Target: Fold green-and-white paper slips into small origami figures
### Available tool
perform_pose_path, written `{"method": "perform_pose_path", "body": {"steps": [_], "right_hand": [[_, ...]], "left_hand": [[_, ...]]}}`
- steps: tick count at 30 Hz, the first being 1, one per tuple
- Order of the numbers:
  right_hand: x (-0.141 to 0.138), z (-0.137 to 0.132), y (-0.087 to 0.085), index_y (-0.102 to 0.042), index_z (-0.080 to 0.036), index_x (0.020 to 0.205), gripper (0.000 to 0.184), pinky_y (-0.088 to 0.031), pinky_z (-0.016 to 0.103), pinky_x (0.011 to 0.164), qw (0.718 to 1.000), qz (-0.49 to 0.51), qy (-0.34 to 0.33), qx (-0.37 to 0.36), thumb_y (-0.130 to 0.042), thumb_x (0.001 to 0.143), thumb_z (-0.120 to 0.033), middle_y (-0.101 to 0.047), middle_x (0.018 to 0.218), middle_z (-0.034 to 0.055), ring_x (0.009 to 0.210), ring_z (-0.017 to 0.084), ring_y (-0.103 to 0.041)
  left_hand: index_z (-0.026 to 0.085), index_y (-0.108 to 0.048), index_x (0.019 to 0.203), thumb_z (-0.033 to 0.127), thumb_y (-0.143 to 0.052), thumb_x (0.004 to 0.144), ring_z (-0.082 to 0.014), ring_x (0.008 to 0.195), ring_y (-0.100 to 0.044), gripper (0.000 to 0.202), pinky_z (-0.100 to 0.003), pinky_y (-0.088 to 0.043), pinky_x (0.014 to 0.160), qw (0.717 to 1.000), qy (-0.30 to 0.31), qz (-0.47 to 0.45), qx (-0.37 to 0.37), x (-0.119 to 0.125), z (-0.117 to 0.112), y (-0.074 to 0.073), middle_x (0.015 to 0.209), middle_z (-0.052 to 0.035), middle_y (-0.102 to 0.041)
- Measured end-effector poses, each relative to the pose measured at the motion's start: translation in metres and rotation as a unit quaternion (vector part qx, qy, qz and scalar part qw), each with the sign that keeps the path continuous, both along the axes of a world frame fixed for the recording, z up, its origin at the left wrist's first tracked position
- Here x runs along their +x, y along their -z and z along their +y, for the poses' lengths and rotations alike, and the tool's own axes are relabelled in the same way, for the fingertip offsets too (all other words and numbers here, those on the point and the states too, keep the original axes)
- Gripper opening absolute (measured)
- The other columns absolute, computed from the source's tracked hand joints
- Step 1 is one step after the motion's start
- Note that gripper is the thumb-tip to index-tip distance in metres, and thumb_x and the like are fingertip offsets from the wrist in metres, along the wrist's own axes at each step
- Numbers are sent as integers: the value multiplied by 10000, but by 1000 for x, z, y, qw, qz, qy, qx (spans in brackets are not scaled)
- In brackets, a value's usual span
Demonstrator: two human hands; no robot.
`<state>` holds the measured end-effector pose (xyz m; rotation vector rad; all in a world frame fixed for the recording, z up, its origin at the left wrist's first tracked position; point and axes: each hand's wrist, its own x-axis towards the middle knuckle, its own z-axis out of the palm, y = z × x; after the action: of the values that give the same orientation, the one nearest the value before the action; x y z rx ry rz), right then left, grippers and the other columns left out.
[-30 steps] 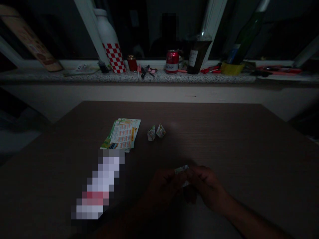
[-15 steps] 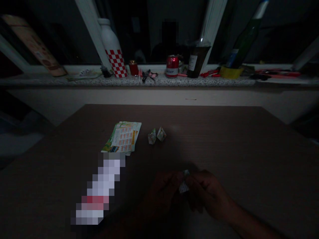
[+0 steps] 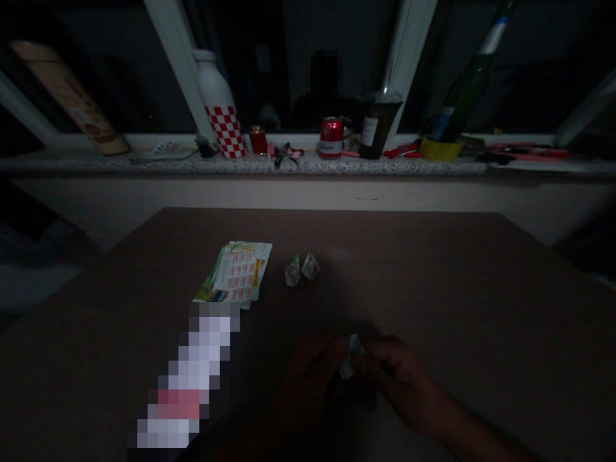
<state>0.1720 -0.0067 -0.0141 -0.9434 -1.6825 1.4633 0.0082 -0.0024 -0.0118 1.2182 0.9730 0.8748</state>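
Observation:
Between my two hands is a small folded piece of printed paper (image 3: pixel 351 357), pale and creased, held above the table near its front. My left hand (image 3: pixel 315 369) pinches it from the left, dim in the shadow. From the right, my right hand (image 3: pixel 402 375) grips it with thumb and fingertips. Farther back on the table stand two small folded paper shapes, one on the left (image 3: pixel 292 273) and one on the right (image 3: pixel 310 267). To their left lies a stack of printed paper sheets (image 3: pixel 238 273) in green, white and orange.
A blurred-out bright object (image 3: pixel 192 372) lies left of my hands on the brown table (image 3: pixel 433 269). Along the granite windowsill (image 3: pixel 298 168) stand a checkered bottle (image 3: pixel 224 115), a red can (image 3: pixel 331 138), a dark plastic cup (image 3: pixel 378 128), a green bottle (image 3: pixel 466 90) and a tan cylinder (image 3: pixel 72 96).
The folded paper has turned a little and looks narrower between my fingers. My hands have shifted slightly. The background sits lower in view as the camera has tilted up.

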Motion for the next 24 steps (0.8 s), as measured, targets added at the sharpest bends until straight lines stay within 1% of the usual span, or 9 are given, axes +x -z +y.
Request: {"method": "perform_pose_path", "body": {"steps": [3,6,9,11,12,15,17,21,24], "right_hand": [[1,1,-2,-522,-154,597,483,-335,202,456,1000,-21,-1,3,-412,946,-470,-483,503,-13,461,86,-438],[2,1,-2,-535,-156,618,440,-339,204,473,999,-19,13,30,-446,939,-443,-484,531,-17,488,88,-444],[2,2,-1,-546,-159,615,425,-339,206,474,996,-13,83,35,-476,926,-440,-497,546,-13,504,94,-441],[4,4,0,-561,-164,629,402,-351,209,479,990,0,140,30,-517,901,-457,-501,546,-18,506,99,-442],[5,5,1,-570,-166,649,383,-356,209,482,987,8,159,26,-534,889,-463,-499,552,-22,506,100,-441],[7,7,2,-596,-167,680,327,-375,211,508,989,8,146,23,-583,860,-440,-511,575,-21,530,106,-456],[7,6,3,-595,-166,666,297,-373,214,514,990,-12,136,33,-608,847,-401,-504,579,-20,542,109,-453],[6,5,4,-532,-168,587,342,-342,227,496,988,-54,134,59,-585,856,-372,-434,551,-28,526,108,-402],[6,5,3,-520,-168,591,350,-334,233,503,989,-55,124,61,-559,869,-377,-426,555,-26,534,111,-401]], "left_hand": [[154,-588,637,550,-541,834,-118,585,-425,445,-216,-354,551,997,-41,51,34,-2,1,2,596,15,-474],[159,-631,701,517,-575,821,-139,643,-479,382,-230,-394,598,995,-70,64,33,-5,-1,7,668,-7,-546],[164,-655,719,483,-577,830,-157,676,-508,347,-248,-412,628,995,-72,64,39,-8,-3,8,702,-24,-587],[166,-659,705,469,-565,842,-165,684,-512,345,-256,-413,637,994,-52,73,60,-8,-4,6,684,-25,-587],[167,-663,714,462,-556,850,-168,689,-514,342,-259,-412,642,993,-45,78,70,-8,-4,4,681,-25,-588],[164,-663,751,437,-526,870,-166,682,-510,328,-261,-400,637,990,-32,102,94,-7,-2,-2,688,-25,-586],[160,-641,732,429,-533,861,-154,650,-489,318,-252,-381,608,987,-30,112,107,-6,1,-4,671,-15,-562],[161,-562,656,414,-540,854,-128,606,-428,322,-229,-342,566,985,-52,115,117,-7,5,-5,633,13,-476],[161,-524,637,414,-519,872,-116,588,-392,345,-218,-324,550,987,-51,110,106,-8,5,-4,613,27,-424]]}}
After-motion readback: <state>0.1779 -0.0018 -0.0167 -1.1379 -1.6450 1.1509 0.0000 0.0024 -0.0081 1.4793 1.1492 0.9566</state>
